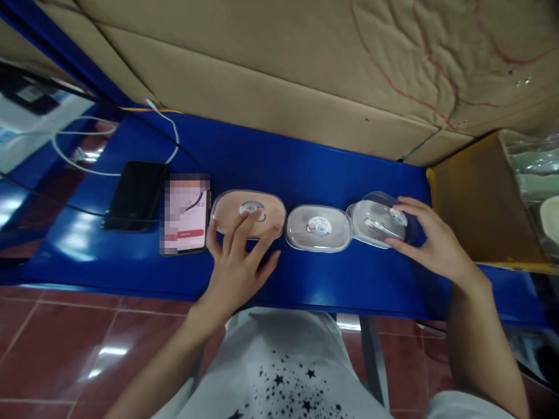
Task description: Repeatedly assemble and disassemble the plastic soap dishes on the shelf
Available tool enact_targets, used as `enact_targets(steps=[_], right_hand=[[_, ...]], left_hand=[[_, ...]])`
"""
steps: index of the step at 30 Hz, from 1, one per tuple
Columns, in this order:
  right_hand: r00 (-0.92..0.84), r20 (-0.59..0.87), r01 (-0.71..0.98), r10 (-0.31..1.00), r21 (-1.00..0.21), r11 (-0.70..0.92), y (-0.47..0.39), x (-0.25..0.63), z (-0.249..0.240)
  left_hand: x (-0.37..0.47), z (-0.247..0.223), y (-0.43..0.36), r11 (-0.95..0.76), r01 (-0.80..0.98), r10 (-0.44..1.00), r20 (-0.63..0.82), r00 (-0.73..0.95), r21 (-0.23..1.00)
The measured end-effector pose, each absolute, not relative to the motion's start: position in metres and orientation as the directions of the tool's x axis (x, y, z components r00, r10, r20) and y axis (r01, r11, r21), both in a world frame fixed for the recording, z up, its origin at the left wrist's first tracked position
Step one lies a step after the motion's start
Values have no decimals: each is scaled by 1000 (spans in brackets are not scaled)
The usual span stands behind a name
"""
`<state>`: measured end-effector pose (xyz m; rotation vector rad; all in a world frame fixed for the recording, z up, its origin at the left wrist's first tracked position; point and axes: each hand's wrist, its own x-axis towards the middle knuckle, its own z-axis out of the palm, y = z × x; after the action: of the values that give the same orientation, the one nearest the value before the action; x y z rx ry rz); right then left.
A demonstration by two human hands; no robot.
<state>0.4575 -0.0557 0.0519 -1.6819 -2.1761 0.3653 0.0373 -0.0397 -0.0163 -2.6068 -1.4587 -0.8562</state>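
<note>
My right grip holds the clear lid by its right end, long axis running leftward; my left grip, spread wide, touches the peach box.

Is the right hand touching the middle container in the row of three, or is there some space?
Apart. The head view shows the right hand at the rightmost container, which lies between it and the middle container.

peach container: partly hidden | phone screen: pixelated | box: cut off
</note>
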Motion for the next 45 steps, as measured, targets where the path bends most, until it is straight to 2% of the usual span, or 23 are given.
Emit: enact_targets(steps=[10,19,24,30,35,38,42,45], right_hand=[[-291,123,873,949,-371,316,-59,452,40],[-274,120,855,954,-425,299,-75,452,37],[-272,36,839,962,-481,255,-88,458,40],[-271,-55,895,961,-382,231,-88,448,54],[-245,-88,910,965,-365,198,-89,443,49],[-233,-61,913,971,-357,197,-94,447,38],[-249,44,902,967,-352,248,-100,445,31],[-253,98,912,963,-307,271,-104,440,30]], left_hand=[[35,-13,-43,-569,793,776,463,428,220],[36,-12,-41,-574,800,762,471,445,172],[32,-7,-37,-571,812,749,481,457,118],[24,7,-25,-594,800,728,477,493,80],[18,17,-15,-619,783,720,441,535,61],[17,17,-12,-623,777,729,430,533,94],[18,13,-12,-595,783,769,410,490,181],[18,12,-13,-581,785,786,399,473,214]])
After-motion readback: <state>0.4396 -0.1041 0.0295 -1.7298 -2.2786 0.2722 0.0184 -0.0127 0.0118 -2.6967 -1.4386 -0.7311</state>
